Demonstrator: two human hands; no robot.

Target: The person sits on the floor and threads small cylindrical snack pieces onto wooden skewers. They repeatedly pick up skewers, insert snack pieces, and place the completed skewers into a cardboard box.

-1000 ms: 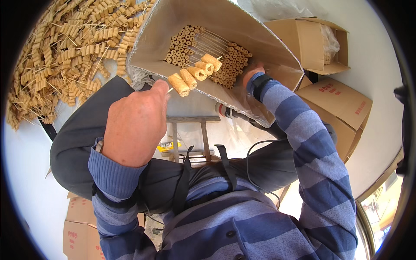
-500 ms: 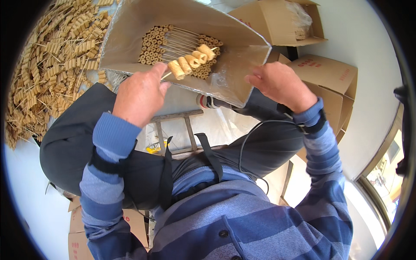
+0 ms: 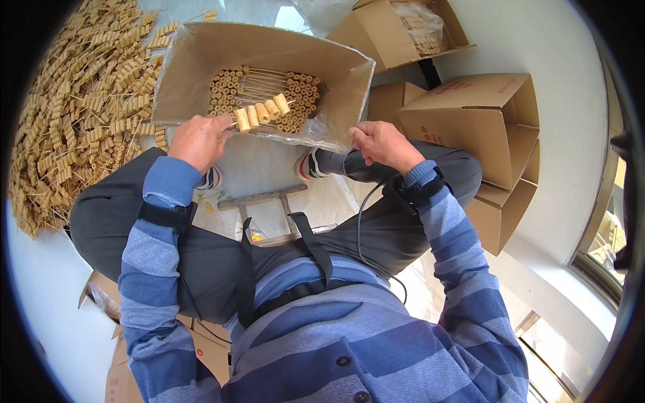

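Between the thumb and fingers of my left hand (image 3: 199, 143) is the bare stick end of a skewer (image 3: 263, 112), threaded with several golden tube-shaped rolls. It is held over the near rim of an open cardboard box (image 3: 265, 50) with a clear plastic liner. Inside the box, skewered rolls (image 3: 300, 91) stand packed with round ends up, in two groups bridged by parallel sticks. My right hand (image 3: 385, 145) has its fingers curled at the box's near right corner, closed on the edge there.
A large heap of skewered rolls (image 3: 87, 114) covers the floor on the left. At the right stand open cardboard boxes (image 3: 463, 131), and behind them another box (image 3: 376, 33) with a plastic bag inside. A wooden frame (image 3: 262, 198) lies between my feet. A black cable (image 3: 363, 221) crosses my lap.
The box appears smaller and farther off, its right side shifted left in view. Both hands have moved with it, the left still holding the skewer over the near rim.
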